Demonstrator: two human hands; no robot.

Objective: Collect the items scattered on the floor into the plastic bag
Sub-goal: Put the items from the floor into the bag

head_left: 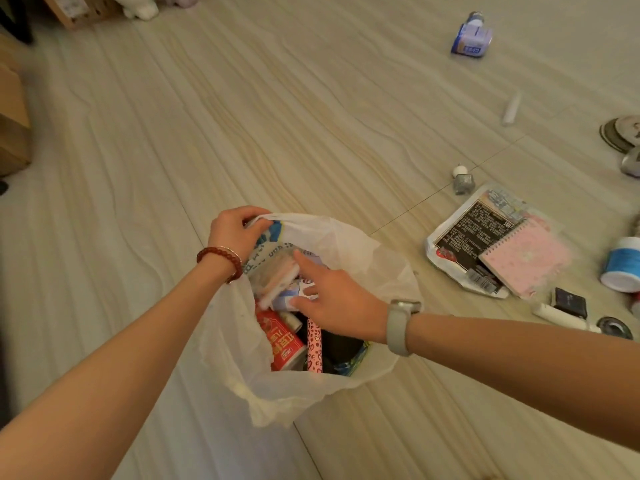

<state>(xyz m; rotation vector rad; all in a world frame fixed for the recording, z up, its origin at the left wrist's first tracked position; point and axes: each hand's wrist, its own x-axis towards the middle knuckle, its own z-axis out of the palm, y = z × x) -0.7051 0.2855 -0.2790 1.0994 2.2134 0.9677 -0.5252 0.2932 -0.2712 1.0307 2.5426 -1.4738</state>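
A white plastic bag [349, 247] stands open on the floor, holding several items, among them a red carton [281, 337] and a pink spotted tube [314, 344]. My left hand [233, 232] pinches the bag's far rim. Over the bag's mouth, my right hand [332, 299] has its fingers spread and holds nothing. To the right on the floor lie a pink spiral notebook [526, 258] on a printed packet [467, 233], a small glitter bottle [462, 180], a white stick [512, 109], a blue-and-white jar [621, 265], a white tube [562, 317] and a dark box [569, 301].
A blue-labelled bottle [471, 36] lies far back right. Round coasters [620, 133] and a metal ring [614, 327] sit at the right edge. Wooden furniture [12, 116] lines the left side, and a white plush toy [140, 6] sits at the top.
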